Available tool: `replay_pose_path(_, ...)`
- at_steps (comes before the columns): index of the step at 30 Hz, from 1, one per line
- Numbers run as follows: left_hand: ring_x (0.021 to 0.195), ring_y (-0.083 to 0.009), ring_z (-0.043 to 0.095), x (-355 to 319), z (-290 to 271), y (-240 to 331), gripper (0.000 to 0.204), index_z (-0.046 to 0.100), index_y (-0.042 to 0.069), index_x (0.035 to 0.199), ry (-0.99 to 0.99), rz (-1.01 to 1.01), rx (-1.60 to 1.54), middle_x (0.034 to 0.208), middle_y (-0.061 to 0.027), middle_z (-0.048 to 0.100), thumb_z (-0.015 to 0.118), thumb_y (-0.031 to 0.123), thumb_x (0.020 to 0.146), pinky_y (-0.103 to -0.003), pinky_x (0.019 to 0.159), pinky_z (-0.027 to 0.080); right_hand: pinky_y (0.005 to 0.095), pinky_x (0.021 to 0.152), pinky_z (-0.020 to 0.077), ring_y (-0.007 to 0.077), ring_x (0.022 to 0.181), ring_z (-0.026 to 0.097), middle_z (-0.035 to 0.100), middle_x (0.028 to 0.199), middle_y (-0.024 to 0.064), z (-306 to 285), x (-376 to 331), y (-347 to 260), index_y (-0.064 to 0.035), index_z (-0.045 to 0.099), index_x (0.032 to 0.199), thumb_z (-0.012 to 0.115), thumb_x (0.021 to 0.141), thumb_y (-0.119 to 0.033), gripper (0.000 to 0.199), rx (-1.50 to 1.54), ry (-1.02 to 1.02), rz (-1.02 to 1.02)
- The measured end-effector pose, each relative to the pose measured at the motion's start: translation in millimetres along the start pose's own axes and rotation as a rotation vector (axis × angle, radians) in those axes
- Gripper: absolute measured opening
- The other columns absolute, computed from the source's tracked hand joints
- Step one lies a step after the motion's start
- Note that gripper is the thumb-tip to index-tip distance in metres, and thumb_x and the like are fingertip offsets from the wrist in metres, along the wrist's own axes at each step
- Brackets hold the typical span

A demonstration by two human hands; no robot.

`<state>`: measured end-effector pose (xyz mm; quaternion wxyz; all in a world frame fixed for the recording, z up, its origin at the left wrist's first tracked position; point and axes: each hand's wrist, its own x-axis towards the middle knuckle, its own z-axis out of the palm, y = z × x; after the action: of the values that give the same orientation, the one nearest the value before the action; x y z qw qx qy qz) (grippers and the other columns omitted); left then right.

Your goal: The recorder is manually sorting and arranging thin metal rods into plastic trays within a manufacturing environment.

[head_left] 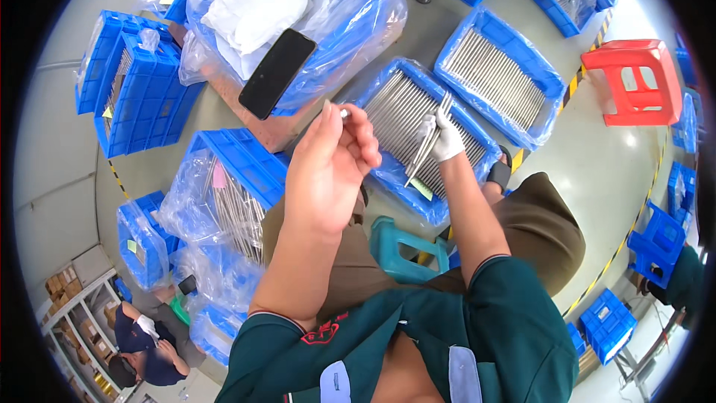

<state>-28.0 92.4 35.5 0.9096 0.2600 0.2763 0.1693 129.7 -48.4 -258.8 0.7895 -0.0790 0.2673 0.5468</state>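
My left hand (pixel 328 168) is bare and raised, palm partly turned up, with its fingers curled. Between thumb and forefinger it pinches a small white piece (pixel 344 113), too small to name. My right hand (pixel 449 142), in a white glove, is closed around several thin metal rods (pixel 424 151), held at a slant. Beneath that hand stands a blue crate (pixel 363 95) lined with clear plastic, where many similar rods lie side by side. A yellow-green slip of paper (pixel 421 189) lies at its near end.
Another rod-filled crate (pixel 556 97) stands to the right. A black phone (pixel 277 73) rests on a plastic-lined blue bin (pixel 391 7) at the back. Crates with bundled rods (pixel 231 201) stand left. A teal stool (pixel 388 250) is between my legs; a red stool (pixel 634 78) stands right. Another person (pixel 153 347) sits lower left.
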Motion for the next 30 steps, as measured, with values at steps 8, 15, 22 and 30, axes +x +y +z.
replay_pose_path(8, 0.085, -0.0146, 0.057, 15.5, -6.5, -51.1, 0.028, 0.056, 0.015, 0.091, 0.128, 0.015, 0.096, 0.087, -0.0006, 0.061, 0.052, 0.043, 0.091, -0.031, 0.075, 0.040, 0.0287, 0.060, 0.0423, 0.0116, 0.062, 0.044, 0.043, 0.070, -0.0012, 191.7, -108.5, -9.0, -0.0126, 0.049, 0.086, 0.047, 0.095, -0.032, 0.022, -0.123, -0.420, -0.419)
replay_pose_path(15, 0.093, -0.0249, 0.058, 13.2, 34.6, -90.5, 0.031, 0.054, 0.011, 0.087, -0.057, -0.067, -0.257, 0.094, -0.0076, 0.062, 0.048, 0.042, 0.093, -0.040, 0.085, 0.046, 0.0304, 0.057, 0.0441, 0.0161, 0.057, 0.050, 0.051, 0.063, 0.0052, 238.0, -183.6, 85.5, -0.0062, 0.049, 0.078, 0.054, 0.092, -0.028, 0.026, -0.707, -0.204, -0.817)
replay_pose_path(22, 0.087, -0.0207, 0.059, 7.5, 42.8, -100.6, 0.028, 0.058, 0.012, 0.084, -0.130, -0.155, -0.333, 0.087, -0.0053, 0.063, 0.052, 0.037, 0.092, -0.037, 0.083, 0.045, 0.0238, 0.040, 0.0310, 0.0096, 0.042, 0.039, 0.043, 0.054, -0.0011, 214.8, -191.0, 105.9, -0.0078, 0.049, 0.075, 0.053, 0.091, -0.021, 0.021, -0.967, -0.106, -0.693)
replay_pose_path(30, 0.072, -0.0125, 0.054, 20.7, 31.3, -52.2, 0.025, 0.059, 0.013, 0.088, -0.136, 0.164, -0.142, 0.081, 0.0003, 0.059, 0.060, 0.038, 0.087, -0.030, 0.066, 0.043, 0.0234, 0.048, 0.0383, 0.0086, 0.051, 0.048, 0.053, 0.059, 0.0025, 201.7, -237.5, 62.7, -0.0032, 0.054, 0.077, 0.057, 0.087, -0.017, 0.018, -1.512, 0.126, -0.685)
